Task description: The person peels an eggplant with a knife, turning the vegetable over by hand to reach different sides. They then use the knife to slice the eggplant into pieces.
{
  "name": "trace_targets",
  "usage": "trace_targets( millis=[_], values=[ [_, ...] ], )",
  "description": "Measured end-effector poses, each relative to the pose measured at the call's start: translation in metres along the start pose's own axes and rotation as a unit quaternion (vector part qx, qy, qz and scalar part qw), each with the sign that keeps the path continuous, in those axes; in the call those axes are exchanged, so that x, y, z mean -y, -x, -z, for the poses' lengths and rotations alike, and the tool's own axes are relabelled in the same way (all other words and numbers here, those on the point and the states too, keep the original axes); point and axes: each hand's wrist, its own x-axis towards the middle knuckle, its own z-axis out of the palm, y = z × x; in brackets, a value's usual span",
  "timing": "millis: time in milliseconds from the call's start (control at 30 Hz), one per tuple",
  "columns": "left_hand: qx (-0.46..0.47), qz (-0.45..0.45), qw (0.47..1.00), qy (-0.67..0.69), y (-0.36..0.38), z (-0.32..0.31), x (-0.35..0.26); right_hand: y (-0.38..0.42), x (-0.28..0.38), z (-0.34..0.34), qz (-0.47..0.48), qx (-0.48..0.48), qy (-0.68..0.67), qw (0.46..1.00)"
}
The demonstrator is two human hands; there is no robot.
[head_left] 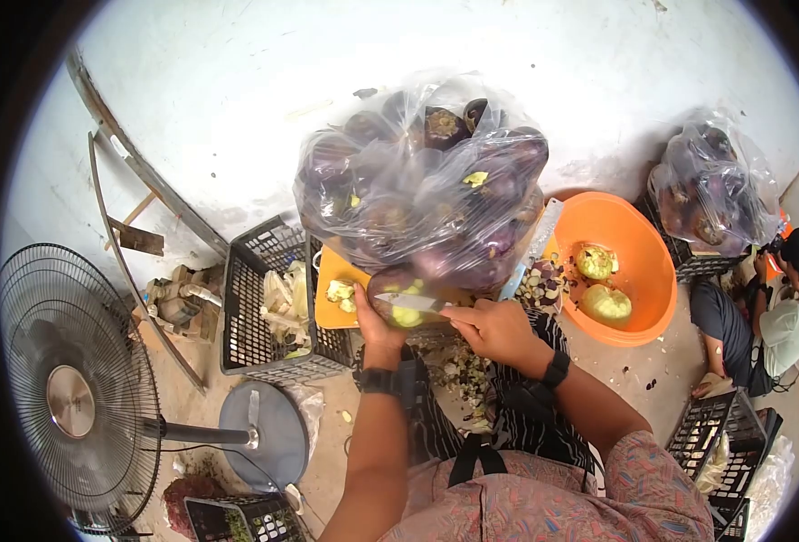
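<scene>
My left hand (pixel 380 327) is wrapped round the near side of a partly peeled eggplant (pixel 390 282), dark purple with pale green patches. In my right hand (pixel 501 336) is a knife (pixel 408 302), its blade lying across the eggplant and pointing left. Beneath them is an orange-yellow board (pixel 332 312), with a pale green cut piece (pixel 341 294) on it by my left hand. Right behind the eggplant bulges a large clear plastic bag (pixel 418 181) of whole eggplants. Dark peel scraps (pixel 542 282) are heaped to the right of my knife hand.
An orange basin (pixel 657 271) on the right holds two peeled pale green eggplants (pixel 606 303). Black crates (pixel 255 289) stand at left and lower right. A standing fan (pixel 70 402) is far left. Another person (pixel 788 325) sits far right, beside a second eggplant bag (pixel 716 190).
</scene>
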Motion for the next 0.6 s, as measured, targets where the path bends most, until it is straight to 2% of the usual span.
trace_targets(
  millis=[233,400,533,600],
  values=[
    [-0.021,0.005,1.000,-0.012,-0.004,0.002,0.000,-0.015,0.006,-0.004,-0.005,-0.005,0.013,1.000],
    [0.002,0.001,1.000,-0.014,-0.011,0.012,0.000,-0.031,0.000,-0.019,-0.005,-0.052,-0.056,0.997],
    [0.009,-0.011,1.000,-0.008,-0.017,0.017,0.002,-0.030,0.001,-0.017,-0.019,-0.027,-0.034,0.999],
    [0.013,-0.009,1.000,-0.004,-0.016,0.015,0.002,-0.024,0.002,-0.017,-0.014,-0.058,-0.057,0.997]
  ],
)
